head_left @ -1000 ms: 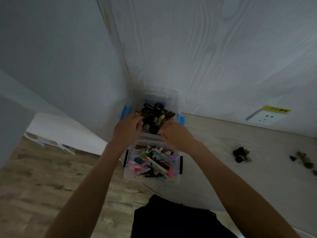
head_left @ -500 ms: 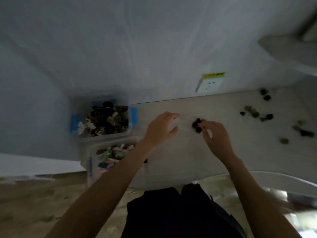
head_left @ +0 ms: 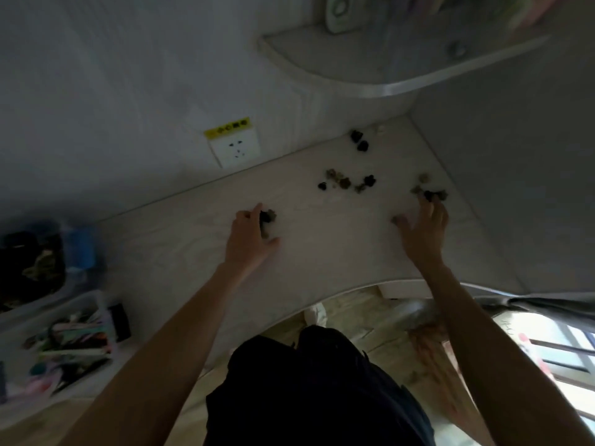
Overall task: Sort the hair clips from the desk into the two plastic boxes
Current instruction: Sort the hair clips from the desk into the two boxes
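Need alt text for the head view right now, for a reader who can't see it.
Both bare hands reach across a pale desk for small dark hair clips: the left hand curls over one cluster, the right hand touches another. More clips lie between, and two plastic boxes of clips sit far left.

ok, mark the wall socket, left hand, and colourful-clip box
wall socket [head_left: 236,149], head view, middle of faceplate
left hand [head_left: 249,241], head view, back of hand
colourful-clip box [head_left: 93,299], head view, far rim

Dim room: pale wood-grain wall [head_left: 135,75] with a socket [head_left: 236,149], a curved shelf [head_left: 402,69], wooden floor [head_left: 370,320].
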